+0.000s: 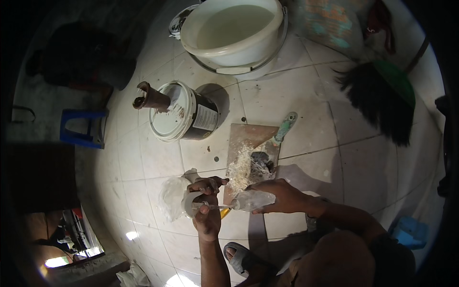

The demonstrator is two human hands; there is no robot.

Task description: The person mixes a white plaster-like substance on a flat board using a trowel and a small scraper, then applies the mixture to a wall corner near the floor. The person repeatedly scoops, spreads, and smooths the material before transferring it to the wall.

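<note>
My right hand (279, 196) is wrapped round a clear plastic bottle (253, 200), which lies on its side with its narrow end toward my left hand (206, 210). The left fingers are closed on a thin pale stick-like piece (217, 207) that reaches to the bottle's narrow end. A white curved piece (187, 204) shows beside the left fingers; whether they hold it too, I cannot tell. Just beyond both hands lies a brown board (241, 134) with cream powder (241, 167) and a dark grey heap (260, 160). A putty knife with a worn green handle (287, 126) rests across its far right corner.
A clear plastic bag (173, 198) lies left of my hands. Farther off stand a lidded bucket (184, 134) with a brown tube (154, 99) on top, and a large white tub of water (224, 57). A black-bristled broom (382, 105) leans right; a blue stool (82, 136) stands left.
</note>
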